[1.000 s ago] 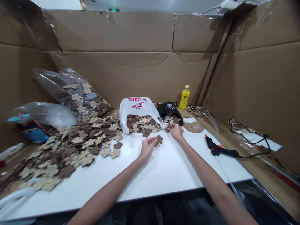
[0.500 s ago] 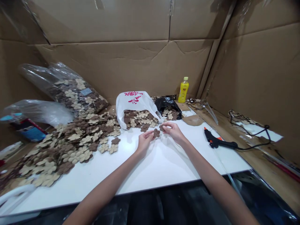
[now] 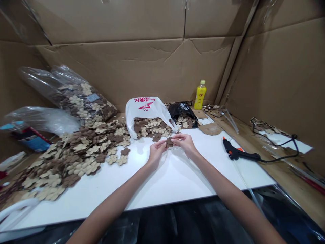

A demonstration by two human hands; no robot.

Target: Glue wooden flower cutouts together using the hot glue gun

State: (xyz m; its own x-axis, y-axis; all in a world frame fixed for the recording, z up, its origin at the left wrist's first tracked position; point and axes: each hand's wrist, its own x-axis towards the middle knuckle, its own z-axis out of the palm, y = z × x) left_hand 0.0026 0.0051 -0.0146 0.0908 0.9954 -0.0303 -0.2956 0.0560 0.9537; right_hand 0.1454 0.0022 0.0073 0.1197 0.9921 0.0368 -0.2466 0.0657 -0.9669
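Both my hands meet over the white table [image 3: 177, 183], just in front of a white plastic bag [image 3: 147, 108] spilling brown and beige flower-shaped pieces. My left hand [image 3: 156, 152] pinches a dark brown flower piece [image 3: 169, 142] between thumb and fingers. My right hand [image 3: 185, 142] has its fingers closed on the same piece from the right side. Whether my right hand holds a second piece is hidden by the fingers.
A big heap of brown and beige flower pieces [image 3: 76, 159] covers the table's left. Clear bags [image 3: 78, 98] of more pieces lean behind it. A black bag [image 3: 182, 113], a yellow bottle [image 3: 200, 95] and a black glue gun [image 3: 237, 154] with cord lie right. Cardboard walls surround everything.
My right hand has drawn back from the black bag's pile toward my left hand; both now meet on the dark brown flower piece. The view has tilted down slightly.
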